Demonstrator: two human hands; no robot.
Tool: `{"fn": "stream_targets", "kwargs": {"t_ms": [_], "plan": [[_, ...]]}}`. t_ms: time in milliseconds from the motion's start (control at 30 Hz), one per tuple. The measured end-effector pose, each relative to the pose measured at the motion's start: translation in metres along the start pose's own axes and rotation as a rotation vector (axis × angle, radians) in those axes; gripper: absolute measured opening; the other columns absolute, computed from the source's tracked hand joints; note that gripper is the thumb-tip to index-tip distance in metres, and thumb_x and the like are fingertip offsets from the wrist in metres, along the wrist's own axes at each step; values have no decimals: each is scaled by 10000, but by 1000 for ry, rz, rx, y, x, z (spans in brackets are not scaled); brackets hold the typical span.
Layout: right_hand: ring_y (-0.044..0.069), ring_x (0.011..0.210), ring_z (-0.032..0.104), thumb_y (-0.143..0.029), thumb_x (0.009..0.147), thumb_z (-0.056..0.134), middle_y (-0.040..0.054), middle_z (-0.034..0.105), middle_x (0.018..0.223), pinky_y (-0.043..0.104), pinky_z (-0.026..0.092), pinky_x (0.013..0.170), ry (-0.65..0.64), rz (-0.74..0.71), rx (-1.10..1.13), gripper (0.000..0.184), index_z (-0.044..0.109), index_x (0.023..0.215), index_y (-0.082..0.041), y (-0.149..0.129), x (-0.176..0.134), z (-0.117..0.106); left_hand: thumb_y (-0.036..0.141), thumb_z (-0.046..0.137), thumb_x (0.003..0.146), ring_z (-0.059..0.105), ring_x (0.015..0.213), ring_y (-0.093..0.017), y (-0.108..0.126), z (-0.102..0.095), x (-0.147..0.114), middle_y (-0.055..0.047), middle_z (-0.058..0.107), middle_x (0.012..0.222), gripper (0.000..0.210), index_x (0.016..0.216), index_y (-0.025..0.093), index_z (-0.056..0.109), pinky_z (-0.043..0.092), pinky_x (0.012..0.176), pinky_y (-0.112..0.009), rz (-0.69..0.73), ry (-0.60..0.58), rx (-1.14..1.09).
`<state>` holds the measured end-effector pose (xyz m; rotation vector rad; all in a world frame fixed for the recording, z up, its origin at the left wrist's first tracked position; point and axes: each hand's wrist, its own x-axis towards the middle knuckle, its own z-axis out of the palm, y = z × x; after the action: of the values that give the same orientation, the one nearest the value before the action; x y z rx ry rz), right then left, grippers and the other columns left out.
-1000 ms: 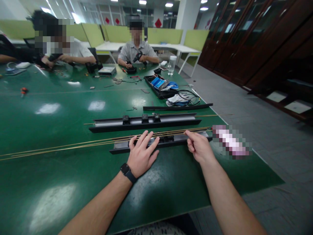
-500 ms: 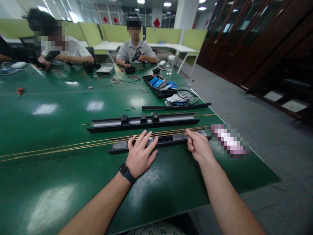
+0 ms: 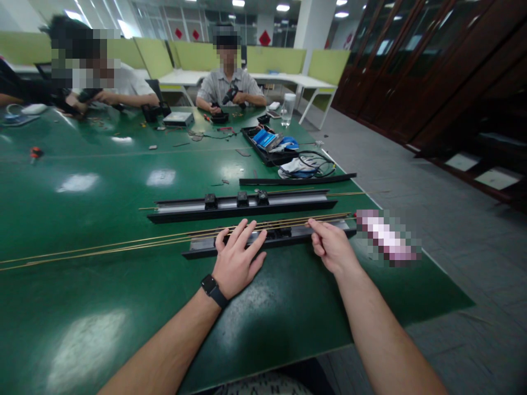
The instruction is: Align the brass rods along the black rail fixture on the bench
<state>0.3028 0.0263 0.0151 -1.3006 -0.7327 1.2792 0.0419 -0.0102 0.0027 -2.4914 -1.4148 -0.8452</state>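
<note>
Several long thin brass-coloured rods [image 3: 135, 244] run across the nearer black rail [image 3: 201, 252], sticking out far past its left end. My left hand [image 3: 236, 255], with a dark watch at the wrist, lies with fingers spread over the rods and the rail; its fingertips reach the rods. Pinched closed, my right hand [image 3: 331, 244] grips one of the rods near the rail's right end. Dark blocks inside the nearer rail are partly hidden by my left hand. Behind it lies a second black rail [image 3: 185, 210] with small black blocks in its channel.
A thin black strip [image 3: 296, 180], a cable with gloves [image 3: 304, 166] and a black tray [image 3: 263, 156] of blue items lie farther back. A blurred-out pink object [image 3: 387, 236] sits at right. Two people [image 3: 230, 85] with power drills work across the green table [image 3: 102, 296].
My right hand has shifted slightly to the left along the rods. My left hand stays in place.
</note>
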Motion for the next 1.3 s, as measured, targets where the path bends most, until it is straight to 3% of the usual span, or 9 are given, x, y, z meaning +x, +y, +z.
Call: {"fn": "stream_targets", "kwargs": {"t_ms": [433,800,1300], "plan": [[40,288,343,-447,700,861,-59,477,441,150,185,275,74,-17,19,370,664,781,-144,0,3,-1,398,572,965,408,1456,-310,-1,1,-2,-86,496,1540,446,1405,325,564,207,1148,-545,-1,0,0],[42,302,362,-435,720,851,-46,521,473,150,197,280,22,-23,7,367,683,843,-133,0,2,-2,404,565,969,395,1465,-305,-1,2,-2,-80,479,1554,450,1412,327,557,202,1150,-550,-5,-8,0],[41,282,343,-442,702,862,-62,480,432,149,178,274,86,-16,30,370,657,787,-146,1,4,-2,391,589,954,423,1445,-311,-1,2,-1,-89,502,1535,451,1399,316,572,217,1145,-540,9,15,2]]}}
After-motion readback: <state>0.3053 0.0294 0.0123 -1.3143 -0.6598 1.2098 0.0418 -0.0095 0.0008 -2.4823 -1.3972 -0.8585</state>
